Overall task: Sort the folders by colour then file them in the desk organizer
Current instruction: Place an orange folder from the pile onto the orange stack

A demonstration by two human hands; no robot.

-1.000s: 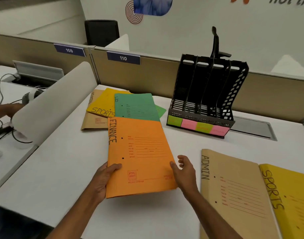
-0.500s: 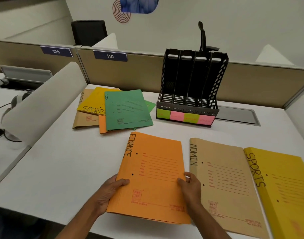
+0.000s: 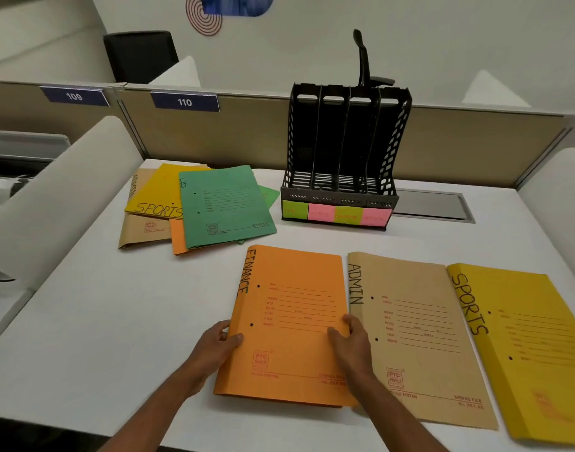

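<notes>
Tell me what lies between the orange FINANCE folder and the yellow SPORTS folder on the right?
The brown ADMIN folder lies on the desk between them, seen in the head view.

An open-plan office: a white desk (image 3: 116,321) fenced by tan partitions (image 3: 247,135) with numbered plates 109 (image 3: 74,96) and 110 (image 3: 185,102), a cable hatch (image 3: 432,205) at its far edge, a black organizer (image 3: 338,141), a FINANCE folder (image 3: 295,288), an ADMIN folder (image 3: 416,353), a chair (image 3: 139,55) beyond.

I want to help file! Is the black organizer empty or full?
Empty: the black organizer stands upright and its four slots show only bare slatted bottoms, with no folder in them.
</notes>
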